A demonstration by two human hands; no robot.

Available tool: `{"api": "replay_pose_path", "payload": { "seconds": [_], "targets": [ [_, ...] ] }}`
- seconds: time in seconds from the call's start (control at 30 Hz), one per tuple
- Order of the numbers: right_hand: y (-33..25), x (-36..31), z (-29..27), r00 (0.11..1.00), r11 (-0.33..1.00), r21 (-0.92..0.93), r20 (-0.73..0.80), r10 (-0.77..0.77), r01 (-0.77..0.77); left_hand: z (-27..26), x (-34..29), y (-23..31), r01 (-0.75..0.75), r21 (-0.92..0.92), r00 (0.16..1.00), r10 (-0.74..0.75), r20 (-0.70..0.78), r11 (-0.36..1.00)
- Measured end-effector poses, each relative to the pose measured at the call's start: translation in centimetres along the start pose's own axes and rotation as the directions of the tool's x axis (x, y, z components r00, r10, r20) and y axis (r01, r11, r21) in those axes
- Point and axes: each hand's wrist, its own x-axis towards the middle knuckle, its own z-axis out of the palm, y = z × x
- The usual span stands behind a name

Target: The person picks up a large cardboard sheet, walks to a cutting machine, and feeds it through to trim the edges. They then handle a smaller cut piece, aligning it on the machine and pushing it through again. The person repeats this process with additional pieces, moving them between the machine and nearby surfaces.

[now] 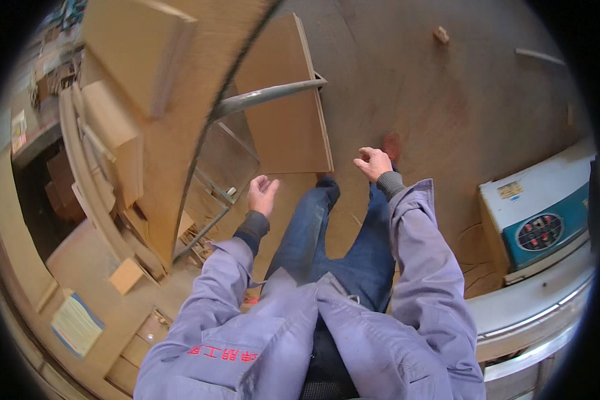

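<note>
My left hand (263, 195) hangs in the air in front of me with nothing in it, its fingers loosely bent and apart. Farther right, my right hand (373, 164) is also in the air and empty, thumb and fingers slightly curled. Beyond the hands, nearest to the left one, is a brown flat panel (283, 110) with a pale edge. A grey metal tube (267, 96) passes across the panel, part of a tubular frame. Neither hand touches the panel or the frame.
At left, a large brown board surface (200, 47) bears stacked panels (130, 50). Thin metal bars (210, 227) and wood scraps lie below it. At right stands a white and teal machine (540, 213) with a round control panel. A small wood block (441, 35) lies on the floor.
</note>
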Motion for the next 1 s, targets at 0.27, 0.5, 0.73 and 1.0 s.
{"api": "replay_pose_path", "payload": {
  "seconds": [0.27,0.5,0.73,1.0],
  "targets": [
    [6.5,5.6,17.6,0.992,0.999,0.033,-0.116,0.041,-0.037,-0.8,19.7,-12.7,0.121,0.507,0.986,-0.042,-0.164,0.853],
    [8.4,10.4,26.4,0.892,0.993,0.033,-0.438,0.112,-0.109,-1.7,32.5,-22.8,0.202,0.356,0.979,-0.181,-0.091,0.912],
    [8.1,11.1,29.6,0.774,0.993,-0.016,-0.628,0.080,-0.116,-0.4,32.5,-26.5,0.323,0.072,0.941,-0.329,0.083,0.944],
    [7.6,11.3,29.5,0.703,0.994,-0.051,-0.711,0.032,-0.097,-0.5,31.1,-24.4,0.384,-0.068,0.914,-0.368,0.170,0.921]
  ]
}}
